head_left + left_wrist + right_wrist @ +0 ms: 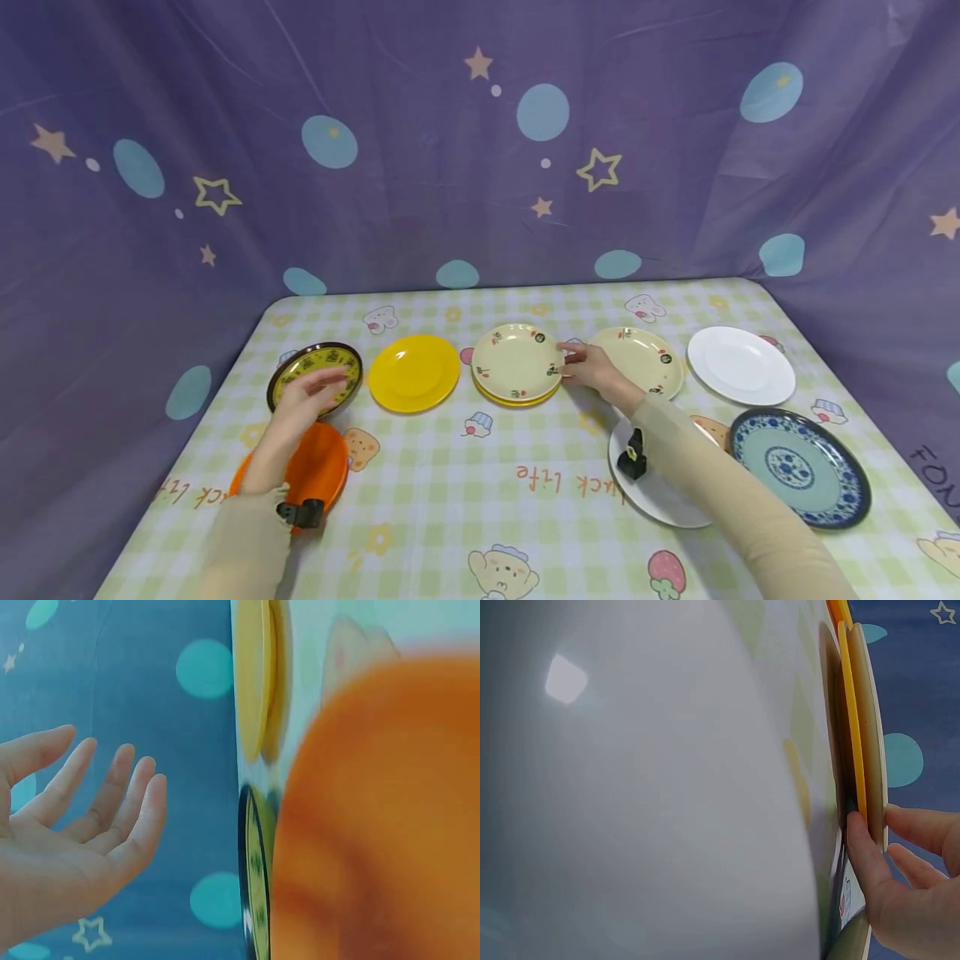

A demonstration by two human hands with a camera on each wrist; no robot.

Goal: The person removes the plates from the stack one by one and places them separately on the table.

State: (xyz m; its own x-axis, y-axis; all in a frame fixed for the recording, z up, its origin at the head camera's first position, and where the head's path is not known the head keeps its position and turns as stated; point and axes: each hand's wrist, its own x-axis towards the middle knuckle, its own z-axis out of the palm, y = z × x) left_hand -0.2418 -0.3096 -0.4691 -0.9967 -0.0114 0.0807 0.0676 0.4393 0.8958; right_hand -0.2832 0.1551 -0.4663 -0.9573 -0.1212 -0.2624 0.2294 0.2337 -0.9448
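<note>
Cream plate [516, 360] rim pinched by R hand [592, 367]; L hand [300, 400] hovers.

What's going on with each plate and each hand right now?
Left hand: open, above the black-rimmed plate, holding nothing.
Right hand: pinching the rim of the cream plate.
Cream plate: stacked on a yellow plate.
Orange plate: flat, partly under the left arm.
Blue patterned plate: flat, untouched.

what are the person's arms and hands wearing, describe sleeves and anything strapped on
Both arms wear long beige sleeves reaching the wrists. A small black wrist-mounted device sits on each: one with a yellow mark on the right wrist, one on the left wrist. The hands are bare.
</note>
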